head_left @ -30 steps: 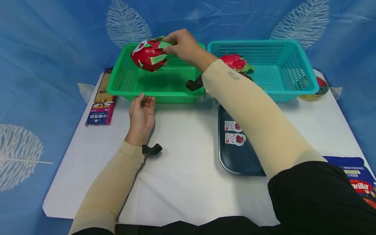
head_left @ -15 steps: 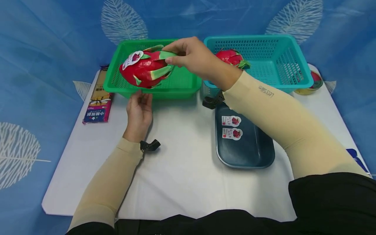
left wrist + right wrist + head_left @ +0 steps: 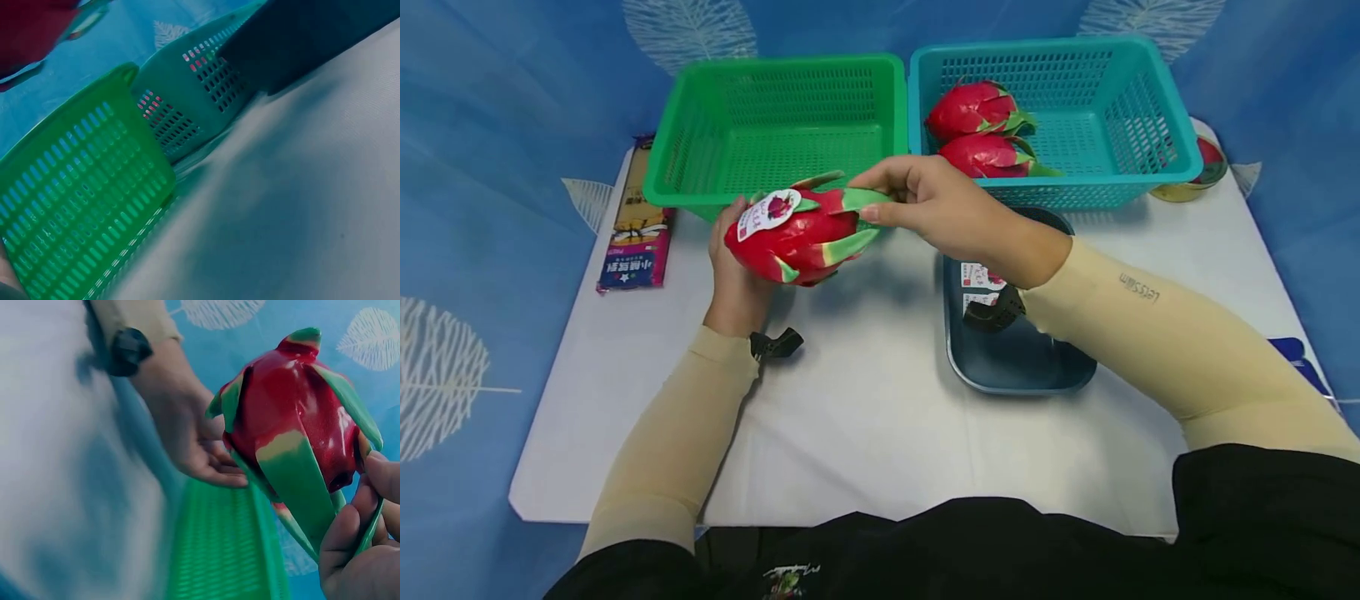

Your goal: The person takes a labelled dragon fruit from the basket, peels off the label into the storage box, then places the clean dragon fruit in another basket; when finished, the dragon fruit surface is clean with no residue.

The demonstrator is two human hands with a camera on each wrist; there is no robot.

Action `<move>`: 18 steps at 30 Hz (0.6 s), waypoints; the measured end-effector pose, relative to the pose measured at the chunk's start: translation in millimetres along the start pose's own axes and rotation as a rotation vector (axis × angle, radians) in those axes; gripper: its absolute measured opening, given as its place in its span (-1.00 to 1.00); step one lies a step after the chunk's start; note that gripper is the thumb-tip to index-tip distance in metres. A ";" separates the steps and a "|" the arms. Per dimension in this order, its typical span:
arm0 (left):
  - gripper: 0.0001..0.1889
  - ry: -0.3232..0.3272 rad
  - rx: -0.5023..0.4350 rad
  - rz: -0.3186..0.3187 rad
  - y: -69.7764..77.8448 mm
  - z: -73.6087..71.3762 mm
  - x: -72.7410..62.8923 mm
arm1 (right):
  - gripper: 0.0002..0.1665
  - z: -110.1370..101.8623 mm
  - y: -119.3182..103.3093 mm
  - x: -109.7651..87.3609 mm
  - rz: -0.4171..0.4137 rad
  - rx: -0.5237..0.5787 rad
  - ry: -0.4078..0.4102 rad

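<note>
My right hand pinches a green leaf at the tip of a red dragon fruit, its tip end pointing right. The fruit hangs over the front rim of the green basket, and a white sticker with a fruit picture is on its upper left side. Partly hidden behind it is my left hand. From the right wrist view, the left hand lies palm up beside the fruit with loose fingers. Two more dragon fruits, one behind and one in front, lie in the teal basket.
A dark tray with fruit stickers stands under my right wrist. A flat food packet lies by the green basket's left side. Past the teal basket is a tin; a blue package shows at the right edge.
The right hand has brought the dragon fruit from over the green basket toward me, down in front of the left hand. The head view has tilted, revealing both fruits in the teal basket.
</note>
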State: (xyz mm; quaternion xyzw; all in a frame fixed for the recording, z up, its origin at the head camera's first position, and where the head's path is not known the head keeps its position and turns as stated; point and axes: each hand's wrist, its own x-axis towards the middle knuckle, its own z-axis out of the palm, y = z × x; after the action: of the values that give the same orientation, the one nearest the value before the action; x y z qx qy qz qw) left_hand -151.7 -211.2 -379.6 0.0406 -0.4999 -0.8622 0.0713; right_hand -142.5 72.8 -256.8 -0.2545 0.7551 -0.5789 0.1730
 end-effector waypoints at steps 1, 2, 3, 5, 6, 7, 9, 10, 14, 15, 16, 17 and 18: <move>-0.70 0.052 -0.139 -0.040 0.0 2.2 1.0 | -0.57 0.3 3.5 -4.0 0.014 0.009 -0.010; -0.71 0.081 -0.187 -0.051 -0.2 4.1 2.3 | -0.57 0.7 6.8 -7.8 0.029 0.026 -0.021; -0.73 0.103 -0.211 -0.045 -0.7 5.4 3.1 | -0.58 1.1 9.8 -11.2 0.043 0.043 -0.027; -0.78 0.140 -0.304 -0.030 -1.0 9.3 6.0 | -0.57 0.6 14.5 -17.9 0.068 0.060 -0.036; -0.81 0.156 -0.362 -0.026 -1.0 10.9 7.3 | -0.57 0.4 16.6 -20.7 0.080 0.064 -0.037; -0.83 0.167 -0.420 -0.021 -0.9 12.1 8.5 | -0.57 0.3 18.3 -23.7 0.093 0.059 -0.037; -0.85 0.170 -0.481 -0.011 -0.9 13.2 10.3 | -0.56 0.1 21.5 -29.5 0.120 0.054 -0.035; -0.86 0.169 -0.497 -0.007 -1.0 13.3 10.8 | -0.56 0.1 23.4 -32.3 0.132 0.048 -0.035; -0.90 0.154 -0.532 0.015 -2.9 12.3 11.8 | -0.56 2.2 30.1 -41.8 0.169 0.043 -0.031; -0.91 0.153 -0.538 0.016 -3.3 11.9 11.9 | -0.56 3.1 31.9 -43.3 0.173 0.047 -0.032; -0.91 0.153 -0.540 0.016 -3.9 11.3 11.8 | -0.56 4.1 33.9 -44.4 0.178 0.053 -0.032; -0.91 0.154 -0.542 0.016 -4.3 10.8 11.8 | -0.56 5.3 35.4 -45.3 0.183 0.064 -0.032; -0.91 0.156 -0.543 0.015 -4.8 10.4 11.6 | -0.56 6.4 37.4 -45.9 0.186 0.081 -0.033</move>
State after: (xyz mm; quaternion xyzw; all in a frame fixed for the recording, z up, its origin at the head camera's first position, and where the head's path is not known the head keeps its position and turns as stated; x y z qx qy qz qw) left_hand -165.0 -201.9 -378.6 0.0824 -0.2439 -0.9583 0.1242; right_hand -108.6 102.2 -296.1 -0.1857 0.7485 -0.5861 0.2485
